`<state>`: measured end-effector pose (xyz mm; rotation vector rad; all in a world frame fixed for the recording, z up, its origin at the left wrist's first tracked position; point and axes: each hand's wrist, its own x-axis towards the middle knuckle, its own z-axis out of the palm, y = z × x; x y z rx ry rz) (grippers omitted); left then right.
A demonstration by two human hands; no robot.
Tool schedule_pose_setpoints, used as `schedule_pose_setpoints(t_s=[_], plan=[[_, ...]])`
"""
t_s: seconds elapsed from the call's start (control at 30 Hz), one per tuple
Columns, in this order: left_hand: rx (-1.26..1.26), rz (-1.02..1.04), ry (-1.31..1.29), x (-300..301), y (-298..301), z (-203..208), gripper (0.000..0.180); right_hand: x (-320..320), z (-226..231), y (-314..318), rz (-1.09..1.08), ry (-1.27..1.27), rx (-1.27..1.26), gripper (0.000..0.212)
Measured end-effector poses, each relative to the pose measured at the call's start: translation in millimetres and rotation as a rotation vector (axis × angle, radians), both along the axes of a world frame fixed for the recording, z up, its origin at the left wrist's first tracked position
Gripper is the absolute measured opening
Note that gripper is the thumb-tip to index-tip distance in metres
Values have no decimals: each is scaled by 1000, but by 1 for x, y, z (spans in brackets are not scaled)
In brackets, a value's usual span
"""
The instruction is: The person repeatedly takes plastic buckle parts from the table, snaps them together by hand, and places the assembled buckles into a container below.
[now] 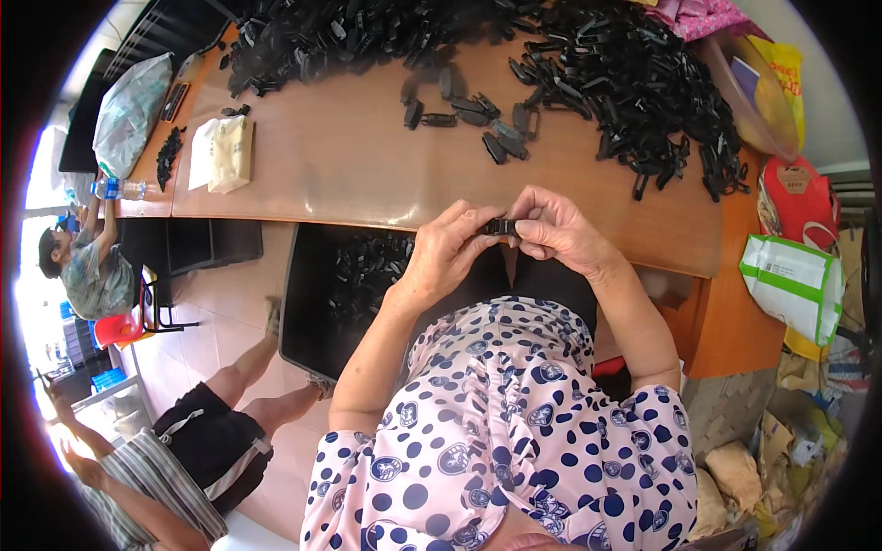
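Between my two hands is a small black plastic clip [499, 227], held just off the near edge of the brown table [349, 174]. My left hand [447, 248] pinches its left end between thumb and fingers. The thumb and fingertips of my right hand [558, 231] close on its right end. Loose black clips [496, 133] of a similar look lie scattered on the table beyond my hands. A large heap of them [634, 87] spreads along the far side and the right. Below the table edge, left of my left wrist, a black tray [317, 303] contains more small black parts.
On the table's left are a cream packet [230, 154], a plastic bottle [129, 189] and a grey plastic bag [133, 115]. Bags, including a white-and-green one [792, 286], crowd the right. One person [92, 266] sits at the left; another [175, 459] is at the lower left.
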<state>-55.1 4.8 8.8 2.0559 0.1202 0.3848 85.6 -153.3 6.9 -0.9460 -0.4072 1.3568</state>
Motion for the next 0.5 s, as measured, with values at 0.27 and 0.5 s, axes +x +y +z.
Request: schedule_pose_setpoints(t_s=[0.27, 0.5], plan=[[274, -66, -18, -4, -5, 13, 28, 0, 14, -7, 86, -131, -200, 11], [108, -132, 182, -7, -16, 16, 26, -6, 3, -23, 128, 71, -273, 14]])
